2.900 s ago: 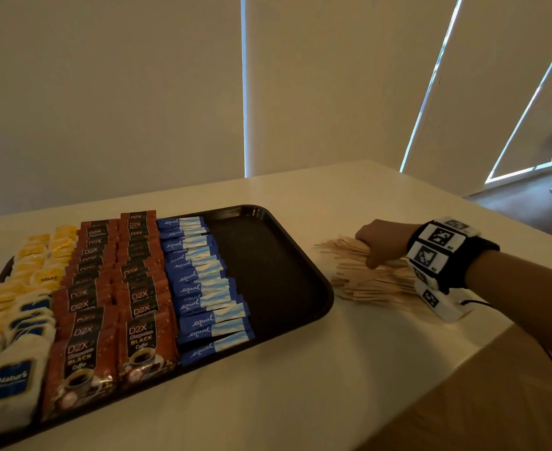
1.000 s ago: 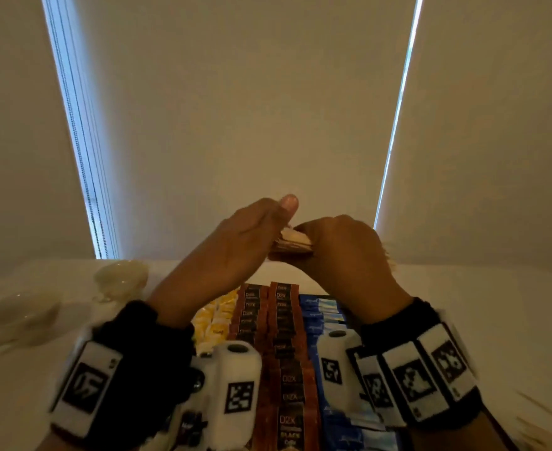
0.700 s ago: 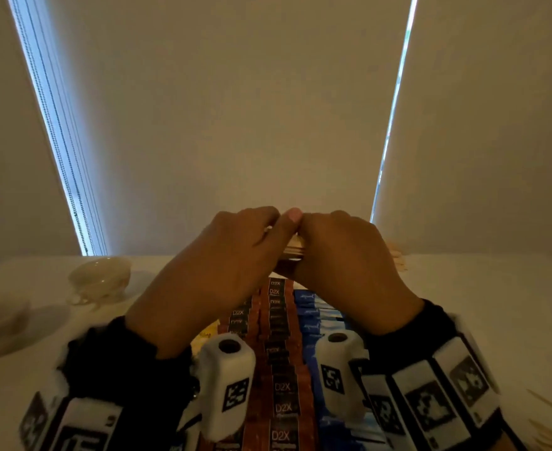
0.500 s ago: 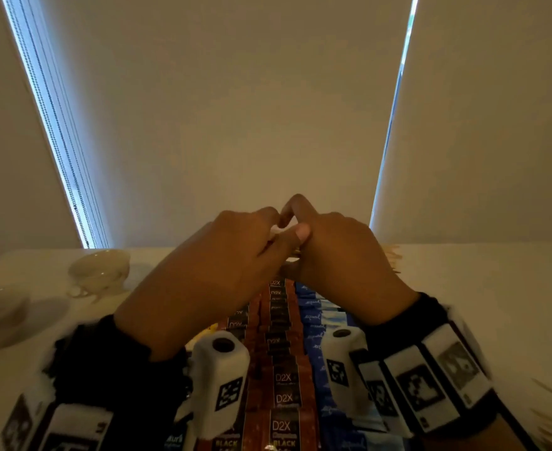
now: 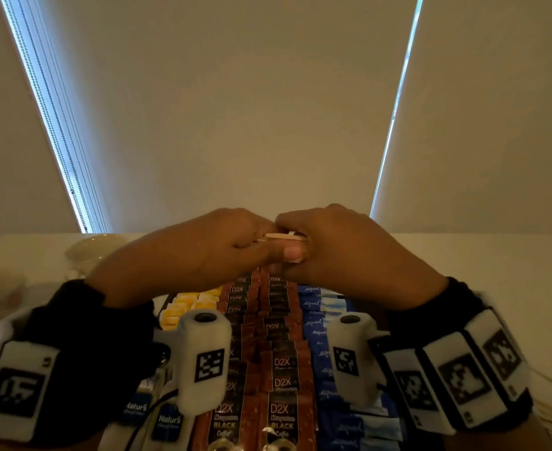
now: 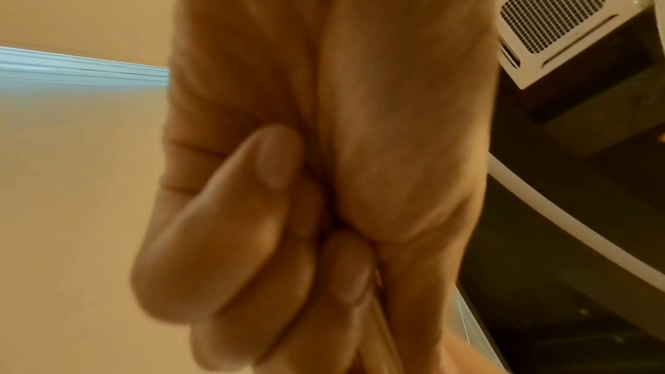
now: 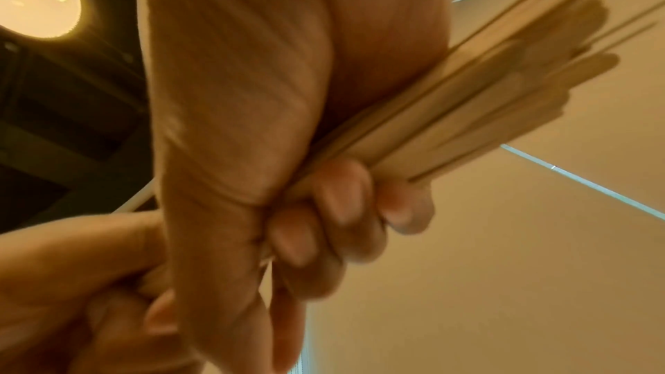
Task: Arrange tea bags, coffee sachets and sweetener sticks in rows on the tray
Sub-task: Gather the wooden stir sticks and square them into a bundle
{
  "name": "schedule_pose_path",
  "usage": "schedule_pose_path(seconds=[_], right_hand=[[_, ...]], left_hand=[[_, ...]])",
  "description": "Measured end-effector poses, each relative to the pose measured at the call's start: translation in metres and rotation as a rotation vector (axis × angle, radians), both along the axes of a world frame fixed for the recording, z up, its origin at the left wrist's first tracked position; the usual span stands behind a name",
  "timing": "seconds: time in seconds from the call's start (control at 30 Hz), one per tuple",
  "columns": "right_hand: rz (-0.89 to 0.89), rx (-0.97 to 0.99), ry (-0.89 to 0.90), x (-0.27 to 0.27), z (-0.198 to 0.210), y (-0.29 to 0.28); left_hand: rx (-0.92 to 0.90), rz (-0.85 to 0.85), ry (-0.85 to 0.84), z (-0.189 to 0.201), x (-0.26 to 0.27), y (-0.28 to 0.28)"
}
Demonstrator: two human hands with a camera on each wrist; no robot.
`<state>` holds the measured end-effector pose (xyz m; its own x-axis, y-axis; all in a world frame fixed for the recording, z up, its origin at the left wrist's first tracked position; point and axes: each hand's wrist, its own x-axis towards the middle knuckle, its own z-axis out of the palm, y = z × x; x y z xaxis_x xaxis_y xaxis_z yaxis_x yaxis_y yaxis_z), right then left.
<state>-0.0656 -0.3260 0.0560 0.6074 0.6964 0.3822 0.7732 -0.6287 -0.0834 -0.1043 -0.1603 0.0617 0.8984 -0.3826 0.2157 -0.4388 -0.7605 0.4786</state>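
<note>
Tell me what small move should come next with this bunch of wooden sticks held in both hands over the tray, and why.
Probably square up the wooden sticks before lowering them. In the right wrist view their far ends fan out unevenly from the right hand, while the left hand pinches the near ends. The tray below already holds tidy rows of coffee sachets and blue sweetener sticks, so a splayed bunch would land untidily.

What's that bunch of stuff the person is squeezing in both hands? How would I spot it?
Start at the rows of packets on the tray, then go up to where the left hand and right hand meet above them. Held between them is a bundle of wooden stirrer sticks: thin, flat, plain pale wood with rounded ends, unlike the printed packets below.
</note>
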Motion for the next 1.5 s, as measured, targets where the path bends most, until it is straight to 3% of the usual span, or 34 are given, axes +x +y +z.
schedule_pose_path(seconds=[0.17,0.33,0.43,0.7,0.93,1.2,1.3,1.4,1.5], right_hand=[[-0.099,-0.012,0.039,-0.001,0.008,-0.016],[-0.156,0.032,0.152,0.005,0.001,-0.015],[-0.173,0.054,0.197,0.01,-0.003,-0.016],[-0.214,-0.003,-0.006,0.006,-0.014,-0.002],[-0.174,0.048,-0.07,0.003,-0.014,0.004],[-0.124,0.077,-0.024,0.007,0.002,-0.017],[-0.064,0.245,0.077,0.009,0.006,-0.027],[0.045,0.653,0.319,0.01,0.005,-0.026],[-0.09,1.071,0.458,0.019,-0.002,-0.014]], left_hand=[[-0.108,-0.002,0.028,0.006,-0.002,0.004],[-0.204,0.041,-0.149,-0.004,0.004,-0.009],[-0.347,0.003,-0.149,-0.007,0.004,-0.017],[-0.17,0.278,-0.086,-0.023,0.019,-0.021],[-0.161,0.313,-0.279,-0.018,0.015,-0.016],[-0.273,0.364,-0.345,-0.014,0.017,0.009],[-0.315,0.379,-0.348,-0.011,0.018,0.014],[-0.311,0.389,-0.395,-0.011,0.018,0.012],[-0.32,0.402,-0.445,-0.015,0.018,0.001]])
